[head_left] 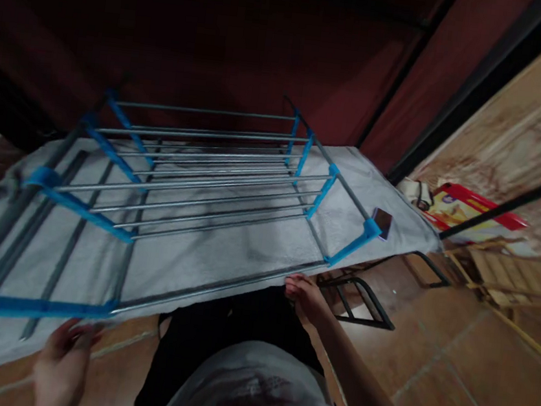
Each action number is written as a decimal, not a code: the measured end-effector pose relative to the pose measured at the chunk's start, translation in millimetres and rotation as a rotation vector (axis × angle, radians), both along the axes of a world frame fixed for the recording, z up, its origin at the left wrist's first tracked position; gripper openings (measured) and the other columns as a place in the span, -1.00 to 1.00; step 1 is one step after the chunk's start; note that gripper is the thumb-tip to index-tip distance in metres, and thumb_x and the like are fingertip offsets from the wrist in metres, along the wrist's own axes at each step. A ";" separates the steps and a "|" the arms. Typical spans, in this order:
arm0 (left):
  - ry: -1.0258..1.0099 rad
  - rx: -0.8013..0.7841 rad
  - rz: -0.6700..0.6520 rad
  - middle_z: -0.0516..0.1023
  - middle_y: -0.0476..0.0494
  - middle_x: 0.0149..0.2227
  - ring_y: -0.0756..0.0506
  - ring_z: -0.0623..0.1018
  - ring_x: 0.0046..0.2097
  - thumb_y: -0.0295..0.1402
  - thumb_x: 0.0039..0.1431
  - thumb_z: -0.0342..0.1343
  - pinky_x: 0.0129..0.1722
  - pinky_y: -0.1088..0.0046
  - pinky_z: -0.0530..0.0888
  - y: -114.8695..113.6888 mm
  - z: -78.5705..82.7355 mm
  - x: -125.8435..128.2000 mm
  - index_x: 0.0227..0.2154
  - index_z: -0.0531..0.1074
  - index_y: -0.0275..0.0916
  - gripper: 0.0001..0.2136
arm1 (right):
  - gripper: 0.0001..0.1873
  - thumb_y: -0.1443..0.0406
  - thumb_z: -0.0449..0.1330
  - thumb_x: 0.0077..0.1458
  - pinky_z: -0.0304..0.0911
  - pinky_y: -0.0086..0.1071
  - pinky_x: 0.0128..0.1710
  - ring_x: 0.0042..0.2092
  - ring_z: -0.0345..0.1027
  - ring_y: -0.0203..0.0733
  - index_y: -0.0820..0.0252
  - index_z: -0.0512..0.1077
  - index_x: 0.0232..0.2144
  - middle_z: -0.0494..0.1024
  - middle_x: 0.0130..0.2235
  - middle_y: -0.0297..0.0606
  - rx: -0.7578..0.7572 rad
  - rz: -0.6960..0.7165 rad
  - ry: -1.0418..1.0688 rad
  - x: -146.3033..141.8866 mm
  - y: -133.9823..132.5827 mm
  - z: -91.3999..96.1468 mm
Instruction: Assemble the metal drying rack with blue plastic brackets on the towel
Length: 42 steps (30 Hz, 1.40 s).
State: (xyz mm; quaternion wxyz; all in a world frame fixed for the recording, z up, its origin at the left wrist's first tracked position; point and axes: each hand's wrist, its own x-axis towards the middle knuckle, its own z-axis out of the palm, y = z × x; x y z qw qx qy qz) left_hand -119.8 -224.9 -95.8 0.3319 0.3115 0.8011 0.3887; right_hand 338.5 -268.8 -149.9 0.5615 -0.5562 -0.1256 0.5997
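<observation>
A shoe rack-like frame of grey metal tubes (222, 285) and blue plastic brackets (323, 196) lies across a cloth-covered table (245, 252). My left hand (64, 362) is at the table's front edge, just below the blue bracket at the near left corner. Its fingers are bent, with a gap at the thumb, somewhat blurred, and I see nothing held. At the front edge, right of the middle, my right hand (303, 293) has its fingers bent together just under the near tube. Whether they grip the tube, the cloth or nothing is hidden.
On the cloth's right side lies a phone (382, 223). Beyond it are a red and yellow package (469, 212) and a wooden slatted piece of furniture (511, 276). Black metal legs (361, 301) stand on the tiled floor (449, 354). Dark red fabric (220, 41) hangs behind.
</observation>
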 end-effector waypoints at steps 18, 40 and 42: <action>0.347 0.283 -0.234 0.54 -0.21 -0.20 -0.17 0.53 -0.18 -0.38 0.00 0.14 -0.09 0.22 0.48 11.9 -50.1 -12.2 -0.15 0.48 -0.29 -0.70 | -0.66 0.24 0.42 -0.10 0.40 -0.30 0.08 -0.04 0.51 -0.18 0.16 0.51 -0.23 0.60 -0.15 -0.28 -0.026 0.091 0.164 -36.6 26.6 -19.9; 0.306 0.258 -0.266 0.59 -0.26 -0.20 -0.22 0.58 -0.18 -0.34 -0.11 0.12 -0.11 0.19 0.51 35.5 -44.1 -24.7 -0.25 0.50 -0.28 -0.70 | -0.67 0.13 0.39 -0.15 0.30 -0.08 0.16 0.10 0.41 0.02 0.09 0.52 -0.29 0.62 -0.15 -0.20 -0.058 0.154 0.101 -43.3 36.6 -21.1; 0.211 0.292 -0.297 0.60 -0.25 -0.21 -0.26 0.58 -0.16 -0.28 -0.14 0.15 -0.07 0.14 0.50 36.5 -43.9 -30.9 -0.30 0.51 -0.25 -0.71 | -0.64 0.10 0.41 -0.22 0.29 -0.03 0.14 0.10 0.41 0.07 0.10 0.53 -0.32 0.62 -0.14 -0.13 -0.080 0.222 0.117 -41.2 36.1 -19.6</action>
